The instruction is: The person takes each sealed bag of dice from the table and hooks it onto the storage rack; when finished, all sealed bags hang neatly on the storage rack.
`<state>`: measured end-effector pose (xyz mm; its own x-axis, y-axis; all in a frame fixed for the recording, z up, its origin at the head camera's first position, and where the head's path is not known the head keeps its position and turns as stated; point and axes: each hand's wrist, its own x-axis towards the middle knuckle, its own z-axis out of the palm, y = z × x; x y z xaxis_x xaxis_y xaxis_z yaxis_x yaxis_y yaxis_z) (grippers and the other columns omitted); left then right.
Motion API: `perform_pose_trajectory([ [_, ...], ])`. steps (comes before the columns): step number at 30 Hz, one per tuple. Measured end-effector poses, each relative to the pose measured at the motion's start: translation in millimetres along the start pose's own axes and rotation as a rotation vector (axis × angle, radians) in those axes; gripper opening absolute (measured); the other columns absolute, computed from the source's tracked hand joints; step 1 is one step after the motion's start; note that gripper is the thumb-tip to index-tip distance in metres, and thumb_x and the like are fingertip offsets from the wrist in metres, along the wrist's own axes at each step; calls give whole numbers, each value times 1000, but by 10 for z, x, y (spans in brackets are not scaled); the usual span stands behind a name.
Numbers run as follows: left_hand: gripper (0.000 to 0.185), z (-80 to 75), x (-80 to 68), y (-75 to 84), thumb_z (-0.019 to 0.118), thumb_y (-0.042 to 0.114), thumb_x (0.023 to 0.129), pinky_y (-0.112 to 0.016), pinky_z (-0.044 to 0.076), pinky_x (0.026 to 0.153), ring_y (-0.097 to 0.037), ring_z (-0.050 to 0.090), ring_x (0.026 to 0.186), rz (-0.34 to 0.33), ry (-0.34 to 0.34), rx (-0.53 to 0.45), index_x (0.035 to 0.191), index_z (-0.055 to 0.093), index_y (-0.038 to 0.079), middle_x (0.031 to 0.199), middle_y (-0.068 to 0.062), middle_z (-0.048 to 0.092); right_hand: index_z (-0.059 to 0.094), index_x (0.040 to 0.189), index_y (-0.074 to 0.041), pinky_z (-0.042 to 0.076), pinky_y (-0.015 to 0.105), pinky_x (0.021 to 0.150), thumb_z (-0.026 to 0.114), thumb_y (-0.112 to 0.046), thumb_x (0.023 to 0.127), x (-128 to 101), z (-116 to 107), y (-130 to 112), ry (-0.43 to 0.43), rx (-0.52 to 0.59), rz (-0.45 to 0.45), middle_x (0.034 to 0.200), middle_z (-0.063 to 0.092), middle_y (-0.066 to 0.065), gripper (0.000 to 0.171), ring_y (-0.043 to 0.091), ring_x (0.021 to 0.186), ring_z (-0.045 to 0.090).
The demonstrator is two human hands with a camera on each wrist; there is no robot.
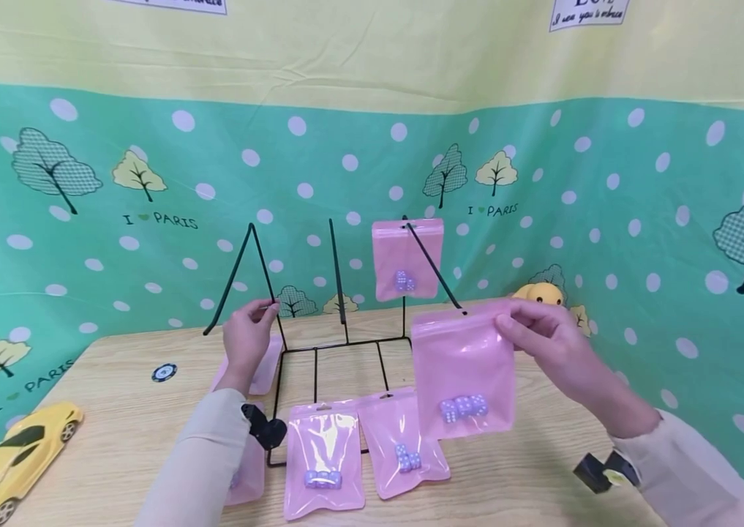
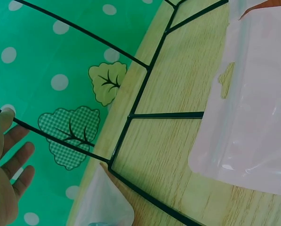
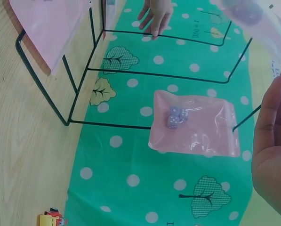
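A: Where is the right hand [image 1: 546,340]?

B: Raised above the desk [image 1: 530,476], forearm coming in from the lower right, wrist bent inward. Its fingers [image 1: 521,322] pinch the top right corner of a pink pouch [image 1: 464,373] with small dice inside. The pouch hangs upright, its top edge right at the tip of the rightmost prong [image 1: 434,267] of the black wire rack [image 1: 339,344].

A: Is the pouch's hole on that prong?

B: The prong tip meets the pouch's top edge in the head view, but I cannot tell whether it has gone through; the right wrist view shows only a blurred edge of the held pouch.

A: And the left hand [image 1: 248,338]?

B: It is lifted on the rack's left side, forearm rising from the lower left. The thumb and forefinger close lightly on the leftmost prong [image 1: 262,267] near its lower stretch, while the other fingers stay loosely bent. The left wrist view shows the fingers [image 2: 18,155] spread, with one tip against the wire.

A: What else is there?

B: One hung pouch [image 1: 407,260] is already on the rightmost prong, up near its top. Two more pouches [image 1: 325,468] lie flat on the desk in front of the rack, with others partly hidden beneath the left forearm. A yellow toy car [image 1: 9,457] sits at the desk's left edge, a small round chip [image 1: 164,372] near it, and a yellow toy [image 1: 538,294] behind the right hand.
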<state>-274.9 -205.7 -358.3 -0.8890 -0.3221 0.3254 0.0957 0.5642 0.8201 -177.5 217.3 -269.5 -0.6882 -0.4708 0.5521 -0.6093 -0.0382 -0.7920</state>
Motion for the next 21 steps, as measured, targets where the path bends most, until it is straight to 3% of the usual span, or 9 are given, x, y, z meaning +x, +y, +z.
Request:
perform_pose_trajectory([
  [8,31,5,11,-10,60,25,105,-50,51,90,-37,66,108,-2,2,5,126,70,3,116,-22,71,73,117,-10,58,27,76,45,6,105,20,19,39,23,38,36,101,72,2,35,12,83,69],
  [13,31,11,13,-15,60,24,105,-49,52,89,-36,66,108,-2,3,4,125,70,3,116,-22,72,73,115,-10,57,24,71,44,6,105,42,33,53,35,80,49,97,69,1,34,10,79,66],
  [21,31,11,13,-11,60,24,105,-49,52,90,-36,66,107,-1,6,2,125,70,3,116,-22,72,73,104,-10,57,25,76,52,-4,106,120,67,58,143,-14,137,92,69,0,22,11,79,66],
])
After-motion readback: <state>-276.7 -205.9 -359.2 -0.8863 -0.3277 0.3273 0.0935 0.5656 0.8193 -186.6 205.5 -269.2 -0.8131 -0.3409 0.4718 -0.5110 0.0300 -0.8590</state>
